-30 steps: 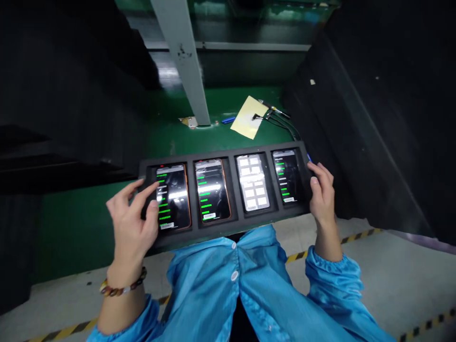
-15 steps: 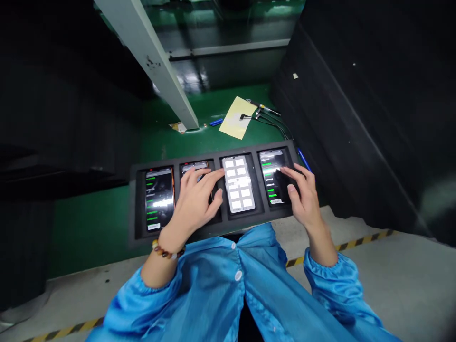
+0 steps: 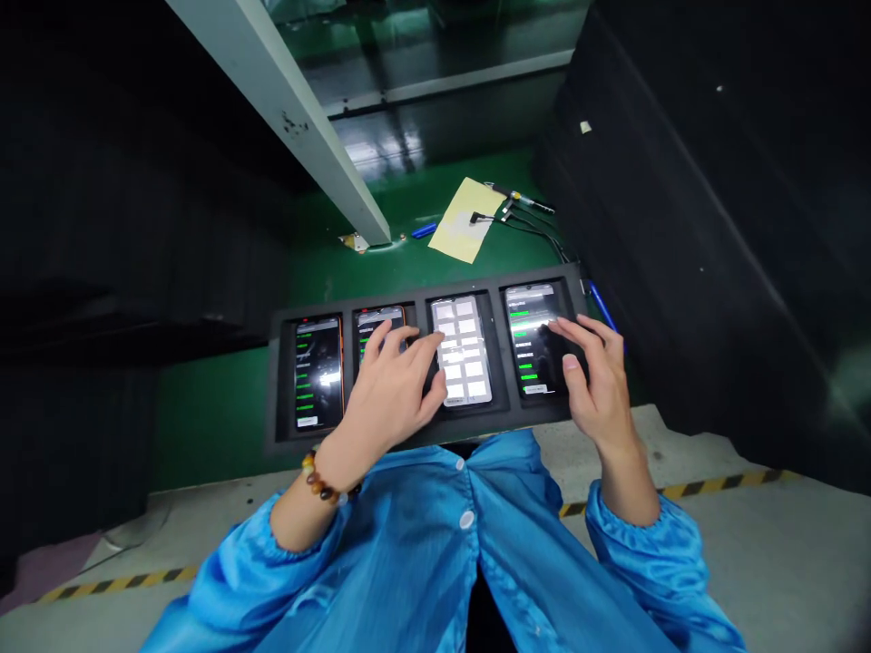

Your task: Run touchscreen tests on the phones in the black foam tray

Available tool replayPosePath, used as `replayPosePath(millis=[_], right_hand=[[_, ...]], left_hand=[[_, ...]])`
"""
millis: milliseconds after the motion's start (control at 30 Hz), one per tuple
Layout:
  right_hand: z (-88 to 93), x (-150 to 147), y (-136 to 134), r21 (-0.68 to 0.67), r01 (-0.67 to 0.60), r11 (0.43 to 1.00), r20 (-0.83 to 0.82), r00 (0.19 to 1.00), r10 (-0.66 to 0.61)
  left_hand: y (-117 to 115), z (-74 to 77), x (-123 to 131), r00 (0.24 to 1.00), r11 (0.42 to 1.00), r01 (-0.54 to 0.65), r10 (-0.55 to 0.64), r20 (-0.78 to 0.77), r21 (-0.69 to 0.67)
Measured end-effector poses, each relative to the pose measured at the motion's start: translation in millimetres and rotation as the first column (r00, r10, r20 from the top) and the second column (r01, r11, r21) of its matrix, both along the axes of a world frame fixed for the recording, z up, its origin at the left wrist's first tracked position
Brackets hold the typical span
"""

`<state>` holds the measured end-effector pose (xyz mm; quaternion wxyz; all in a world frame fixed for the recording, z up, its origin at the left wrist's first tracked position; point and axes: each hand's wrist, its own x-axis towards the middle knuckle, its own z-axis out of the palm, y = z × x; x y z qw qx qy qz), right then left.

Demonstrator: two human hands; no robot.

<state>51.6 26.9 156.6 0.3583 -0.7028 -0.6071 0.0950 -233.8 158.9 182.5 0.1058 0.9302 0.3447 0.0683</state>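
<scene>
A black tray [image 3: 422,437] with separate compartments holds several phones. My left hand [image 3: 391,390] is open over the second phone [image 3: 371,319], partly covering it, and its index fingertip meets the left edge of the third phone [image 3: 464,363], whose screen shows white blocks. The leftmost phone [image 3: 318,372] has an orange edge and green text lines. On the right, my right hand [image 3: 597,385] is open, its fingertips at the right side of the rightmost phone [image 3: 534,349], which shows green and white lines. Neither hand holds anything.
Behind the tray, a yellow paper [image 3: 459,231] lies on the green surface [image 3: 327,272] with black cables [image 3: 534,229], a pen [image 3: 521,197] and a blue cap-like piece [image 3: 424,230]. A grey post [image 3: 306,127] rises behind. Dark panels [image 3: 714,227] stand on both sides.
The view has shifted, so the tray and hands appear slightly further right. The top blocks on the third phone's screen look greyer. Both hands stay close to the same phones.
</scene>
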Motion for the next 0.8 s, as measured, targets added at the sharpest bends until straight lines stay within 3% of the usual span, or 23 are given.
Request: replayPosePath(millis=[233, 433, 633, 800], right_hand=[[0.4, -0.4, 0.8, 0.014, -0.001, 1.0, -0.009, 1.0, 0.001], [-0.3, 0.2, -0.1, 0.015, 0.002, 1.0, -0.013, 1.0, -0.002], [-1.6, 0.7, -0.7, 0.009, 0.005, 1.0, -0.027, 1.0, -0.005], [-1.9, 0.7, -0.2, 0.028, 0.004, 1.0, -0.04, 0.999, -0.003]], left_hand=[[-48.5, 15.9, -12.1, 0.999, 0.999, 0.031, -0.031, -0.01, -0.029], [-75.4, 24.8, -18.0, 0.998, 0.997, 0.054, -0.055, -0.011, -0.058], [-81.1, 26.0, -21.2, 0.998, 0.995, 0.064, -0.065, -0.02, -0.07], [-75.9, 21.1, -9.7, 0.992, 0.989, 0.126, -0.125, 0.014, -0.073]])
